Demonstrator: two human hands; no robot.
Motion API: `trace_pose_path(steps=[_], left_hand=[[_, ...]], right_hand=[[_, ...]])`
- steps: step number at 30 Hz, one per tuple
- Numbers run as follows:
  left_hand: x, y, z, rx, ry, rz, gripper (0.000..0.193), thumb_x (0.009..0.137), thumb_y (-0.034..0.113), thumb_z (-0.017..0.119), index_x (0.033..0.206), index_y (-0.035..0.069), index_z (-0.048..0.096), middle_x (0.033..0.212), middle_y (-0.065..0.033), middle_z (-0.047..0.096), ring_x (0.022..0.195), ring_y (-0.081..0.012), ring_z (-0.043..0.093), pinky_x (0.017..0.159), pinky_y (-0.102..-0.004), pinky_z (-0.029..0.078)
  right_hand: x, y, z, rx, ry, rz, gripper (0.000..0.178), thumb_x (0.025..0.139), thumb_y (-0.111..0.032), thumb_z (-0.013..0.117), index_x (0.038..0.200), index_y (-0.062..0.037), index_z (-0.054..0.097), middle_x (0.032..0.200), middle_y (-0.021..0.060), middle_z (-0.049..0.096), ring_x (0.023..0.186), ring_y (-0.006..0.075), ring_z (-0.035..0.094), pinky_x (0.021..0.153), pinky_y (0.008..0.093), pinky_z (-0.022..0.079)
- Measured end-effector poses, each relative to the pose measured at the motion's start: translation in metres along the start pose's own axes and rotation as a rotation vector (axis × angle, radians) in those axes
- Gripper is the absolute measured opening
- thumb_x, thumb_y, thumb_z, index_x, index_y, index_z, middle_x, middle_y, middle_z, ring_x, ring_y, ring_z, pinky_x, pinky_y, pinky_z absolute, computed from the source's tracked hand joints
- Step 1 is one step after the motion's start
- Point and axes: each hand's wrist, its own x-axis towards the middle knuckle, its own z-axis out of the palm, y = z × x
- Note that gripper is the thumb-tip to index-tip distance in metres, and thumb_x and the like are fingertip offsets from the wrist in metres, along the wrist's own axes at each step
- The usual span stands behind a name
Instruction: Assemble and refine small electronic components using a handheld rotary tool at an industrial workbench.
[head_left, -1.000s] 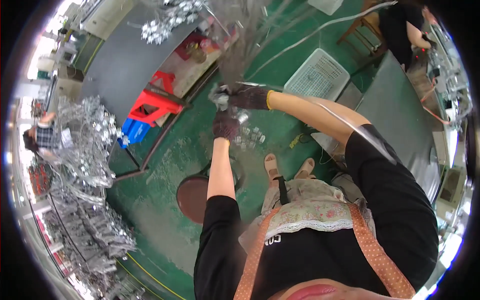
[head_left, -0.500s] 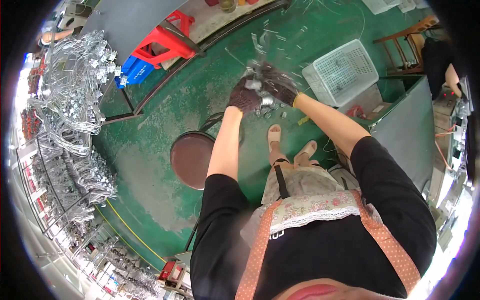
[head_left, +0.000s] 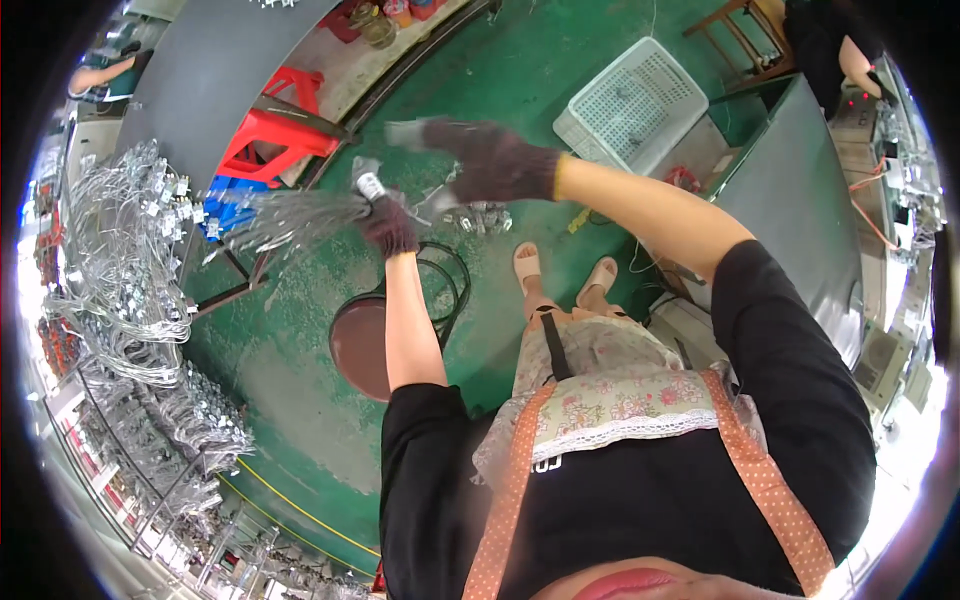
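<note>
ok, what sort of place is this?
Likely a factory workshop, perhaps for wire or cable assembly: masses of silvery wires at the left, a gloved left hand gripping a wire bundle, and grey workbenches on a green floor.

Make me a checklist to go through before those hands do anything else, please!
1. Left hand closed on the bundle: ok.
2. Right hand open: ok, spread out, though blurred.
3. Every wire gripped: cannot tell; the bundle's loose end is blurred.
4. Gloves on both hands: ok.
5. Floor free of loose bits: not ok; shiny bits lie ahead of the feet.
6. Brown stool apart from the feet: ok, off to their left.
</note>
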Motion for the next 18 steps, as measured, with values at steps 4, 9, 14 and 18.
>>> trace_pose_path(steps=[4, 9, 14, 18], left_hand=[[-0.024, -0.002, -0.001, -0.384, -0.008, -0.460, 0.053, 0.090, 0.035, 0.055, 0.138, 0.011, 0.048, 0.114, -0.0090, 0.061, 0.091, -0.0171, 0.058, 0.084, -0.0319, 0.047], [-0.048, -0.057, 0.016, -0.033, 0.016, -0.372, 0.050, 0.093, 0.035, 0.059, 0.128, 0.000, 0.053, 0.116, -0.0091, 0.064, 0.096, -0.0236, 0.061, 0.084, -0.0403, 0.049], [-0.009, -0.132, -0.030, -0.249, -0.086, -0.154, 0.030, 0.093, 0.021, 0.060, 0.113, -0.001, 0.063, 0.101, -0.0077, 0.068, 0.076, -0.0147, 0.063, 0.076, -0.0334, 0.049], [-0.050, -0.037, -0.003, 0.382, -0.256, -0.255, 0.024, 0.089, 0.020, 0.063, 0.099, -0.002, 0.066, 0.100, -0.0144, 0.069, 0.085, -0.0233, 0.067, 0.072, -0.0393, 0.051]], right_hand=[[-0.098, 0.075, -0.034, -0.195, -0.098, 0.506, 0.030, 0.089, -0.023, 0.056, 0.111, -0.0026, 0.053, 0.104, 0.0194, 0.059, 0.092, 0.0325, 0.060, 0.078, 0.0426, 0.048], [-0.230, 0.090, -0.028, 0.375, 0.187, 0.866, 0.020, 0.092, -0.018, 0.050, 0.097, -0.0011, 0.060, 0.082, 0.0112, 0.064, 0.075, 0.0175, 0.064, 0.068, 0.0333, 0.051], [-0.271, 0.083, -0.010, 0.575, 0.192, 0.952, 0.028, 0.097, -0.029, 0.052, 0.105, -0.0054, 0.062, 0.080, 0.0067, 0.065, 0.073, 0.0163, 0.064, 0.066, 0.0318, 0.051], [-0.305, 0.074, -0.014, 0.750, 0.499, 1.175, 0.024, 0.091, -0.024, 0.059, 0.108, -0.0060, 0.063, 0.082, 0.0091, 0.066, 0.073, 0.0179, 0.065, 0.066, 0.0312, 0.051]])
